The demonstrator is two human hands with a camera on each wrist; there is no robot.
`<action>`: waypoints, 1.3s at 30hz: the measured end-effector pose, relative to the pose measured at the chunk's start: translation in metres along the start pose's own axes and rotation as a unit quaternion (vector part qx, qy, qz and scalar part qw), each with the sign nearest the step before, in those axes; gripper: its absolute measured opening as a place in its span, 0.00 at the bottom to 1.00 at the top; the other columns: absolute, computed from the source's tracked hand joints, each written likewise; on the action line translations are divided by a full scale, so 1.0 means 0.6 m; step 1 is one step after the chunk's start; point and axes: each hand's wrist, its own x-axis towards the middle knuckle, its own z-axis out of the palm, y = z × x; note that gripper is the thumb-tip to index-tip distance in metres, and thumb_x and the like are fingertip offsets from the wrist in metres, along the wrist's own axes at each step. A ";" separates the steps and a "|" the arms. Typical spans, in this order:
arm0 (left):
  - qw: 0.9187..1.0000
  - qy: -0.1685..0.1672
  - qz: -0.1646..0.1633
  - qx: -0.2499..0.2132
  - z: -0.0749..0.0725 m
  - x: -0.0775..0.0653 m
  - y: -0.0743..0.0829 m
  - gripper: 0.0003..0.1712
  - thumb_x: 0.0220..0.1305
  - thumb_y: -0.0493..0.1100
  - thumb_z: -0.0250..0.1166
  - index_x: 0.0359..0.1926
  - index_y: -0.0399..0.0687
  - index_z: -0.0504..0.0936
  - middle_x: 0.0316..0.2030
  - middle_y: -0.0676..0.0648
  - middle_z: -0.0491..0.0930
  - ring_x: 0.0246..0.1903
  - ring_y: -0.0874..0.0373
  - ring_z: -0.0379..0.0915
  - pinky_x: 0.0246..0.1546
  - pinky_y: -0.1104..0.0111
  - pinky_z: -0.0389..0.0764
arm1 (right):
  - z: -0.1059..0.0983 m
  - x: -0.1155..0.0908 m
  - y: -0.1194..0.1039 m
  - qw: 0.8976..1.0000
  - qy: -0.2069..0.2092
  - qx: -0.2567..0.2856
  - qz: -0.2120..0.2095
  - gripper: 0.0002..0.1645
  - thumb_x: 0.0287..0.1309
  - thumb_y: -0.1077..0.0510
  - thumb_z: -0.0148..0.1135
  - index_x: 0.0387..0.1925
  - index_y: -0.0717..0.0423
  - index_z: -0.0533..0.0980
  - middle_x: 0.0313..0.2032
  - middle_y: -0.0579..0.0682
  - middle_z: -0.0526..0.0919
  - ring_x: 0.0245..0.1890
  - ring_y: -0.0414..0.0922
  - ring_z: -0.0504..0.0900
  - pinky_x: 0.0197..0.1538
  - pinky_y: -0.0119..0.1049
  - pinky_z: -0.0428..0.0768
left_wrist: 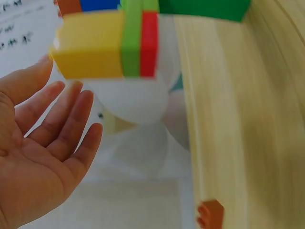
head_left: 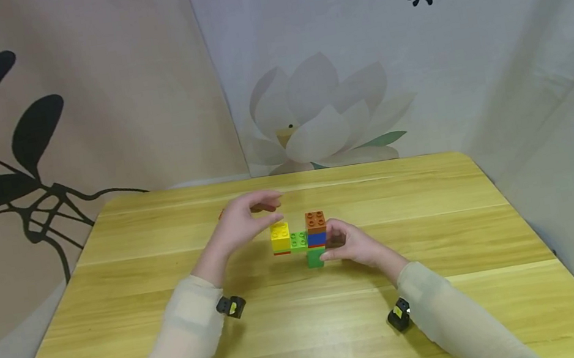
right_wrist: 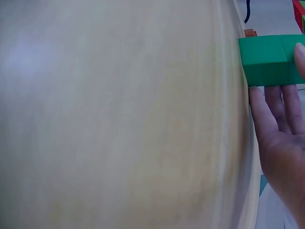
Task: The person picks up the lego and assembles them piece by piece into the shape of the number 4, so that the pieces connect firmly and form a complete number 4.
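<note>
My right hand (head_left: 355, 246) pinches an assembly of toy building bricks by its dark green bricks (right_wrist: 263, 61), thumb on one side and fingers on the other. A light green plate (head_left: 299, 241) runs across the middle. On its right end sit a blue brick (head_left: 317, 239) and an orange-brown one (head_left: 315, 222). A yellow brick (head_left: 281, 240) stands on the left end, with a red layer (left_wrist: 149, 44) below the plate there. My left hand (head_left: 240, 220) is beside the yellow brick, its thumb tip right at the edge and its fingers loosely extended, holding nothing.
A loose orange brick (left_wrist: 213, 214) lies on the wooden table (head_left: 312, 348), mostly hidden behind the left hand in the head view. Printed fabric (head_left: 332, 110) hangs behind the table's back edge. Each wrist carries a small black camera (head_left: 231, 306).
</note>
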 end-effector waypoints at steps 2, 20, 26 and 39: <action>1.000 0.010 -0.013 -0.003 -0.008 -0.001 -0.016 0.23 0.63 0.41 0.71 0.58 0.43 0.81 0.48 0.43 0.84 0.47 0.50 0.79 0.55 0.54 0.77 | 0.000 0.001 0.001 1.000 -0.001 0.001 0.000 0.20 0.54 0.69 0.71 0.46 0.62 0.72 0.45 0.52 0.81 0.48 0.50 0.78 0.55 0.44 0.76; 0.992 0.043 -0.112 0.036 -0.066 0.002 -0.144 0.25 0.66 0.37 0.67 0.62 0.34 0.75 0.54 0.33 0.78 0.52 0.40 0.75 0.54 0.51 0.76 | 0.001 0.001 0.002 1.000 0.000 -0.002 0.009 0.18 0.54 0.68 0.71 0.43 0.60 0.72 0.45 0.52 0.80 0.47 0.49 0.77 0.53 0.40 0.77; 0.989 0.056 -0.134 0.041 -0.062 0.000 -0.190 0.29 0.65 0.36 0.67 0.65 0.33 0.72 0.63 0.33 0.70 0.61 0.34 0.65 0.62 0.46 0.67 | 0.001 0.000 0.003 1.000 0.003 -0.004 0.004 0.17 0.54 0.70 0.71 0.42 0.60 0.72 0.44 0.51 0.80 0.46 0.49 0.77 0.53 0.40 0.76; 0.986 0.037 -0.163 0.027 -0.048 -0.009 -0.243 0.45 0.61 0.38 0.72 0.74 0.41 0.60 0.72 0.34 0.58 0.70 0.36 0.51 0.70 0.45 0.51 | 0.002 0.000 0.001 1.000 0.006 -0.001 0.008 0.18 0.53 0.70 0.71 0.42 0.60 0.72 0.45 0.52 0.80 0.47 0.50 0.77 0.53 0.41 0.76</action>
